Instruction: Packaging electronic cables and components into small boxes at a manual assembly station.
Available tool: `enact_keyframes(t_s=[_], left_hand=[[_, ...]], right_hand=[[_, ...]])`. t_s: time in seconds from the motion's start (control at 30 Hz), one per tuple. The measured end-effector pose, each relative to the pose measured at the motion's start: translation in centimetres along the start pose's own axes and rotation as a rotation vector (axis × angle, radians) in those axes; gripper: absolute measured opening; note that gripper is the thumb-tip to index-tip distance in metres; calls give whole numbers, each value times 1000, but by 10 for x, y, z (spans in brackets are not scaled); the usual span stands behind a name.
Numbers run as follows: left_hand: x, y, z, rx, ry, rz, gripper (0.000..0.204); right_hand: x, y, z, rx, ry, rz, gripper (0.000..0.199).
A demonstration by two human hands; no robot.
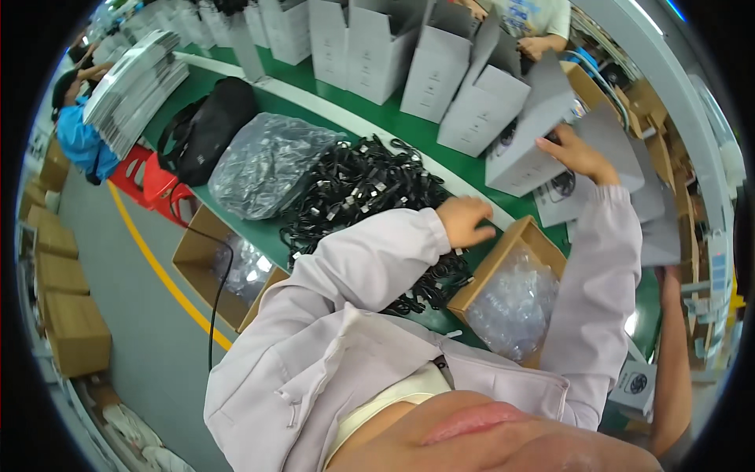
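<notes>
My left hand (465,223) is open, fingers stretched to the right, above the edge of a heap of black cables with metal plugs (366,189). Nothing shows in it. My right hand (582,157) is at the upper edge of a white box (519,167) with raised flaps. Its fingers are bent around something dark that I cannot make out. Between my forearms stands an open cardboard box (464,289) filled with clear plastic bags (515,303).
Several open white boxes (425,75) line the far side of the green table (303,82). Left of the cables lie a clear plastic bag (271,161) and a black bag (224,118). Another person's hand (539,46) is beyond the boxes; a bare forearm (671,370) is at right.
</notes>
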State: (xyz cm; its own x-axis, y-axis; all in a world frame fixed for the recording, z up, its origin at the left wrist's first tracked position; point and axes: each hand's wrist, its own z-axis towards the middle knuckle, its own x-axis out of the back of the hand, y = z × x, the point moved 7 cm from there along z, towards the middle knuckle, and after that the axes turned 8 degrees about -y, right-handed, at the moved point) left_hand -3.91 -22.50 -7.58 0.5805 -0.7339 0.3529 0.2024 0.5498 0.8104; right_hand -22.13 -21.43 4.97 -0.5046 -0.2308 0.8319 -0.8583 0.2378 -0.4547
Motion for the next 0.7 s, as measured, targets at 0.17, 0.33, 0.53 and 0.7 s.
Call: enact_keyframes(t_s=[0.17, 0.33, 0.53, 0.7], left_hand=[[-43, 10, -26, -87, -769, 443, 36], [-59, -11, -48, 75, -1174, 424, 38], [-51, 14, -43, -139, -1187, 341, 34], [-56, 14, -50, -1, -1427, 201, 25]], right_hand=[[16, -38, -65, 132, 698, -339, 39], [-53, -15, -141, 9, 650, -53, 36], [-170, 6, -161, 25, 261, -357, 41], [-174, 17, -155, -31, 245, -27, 38]])
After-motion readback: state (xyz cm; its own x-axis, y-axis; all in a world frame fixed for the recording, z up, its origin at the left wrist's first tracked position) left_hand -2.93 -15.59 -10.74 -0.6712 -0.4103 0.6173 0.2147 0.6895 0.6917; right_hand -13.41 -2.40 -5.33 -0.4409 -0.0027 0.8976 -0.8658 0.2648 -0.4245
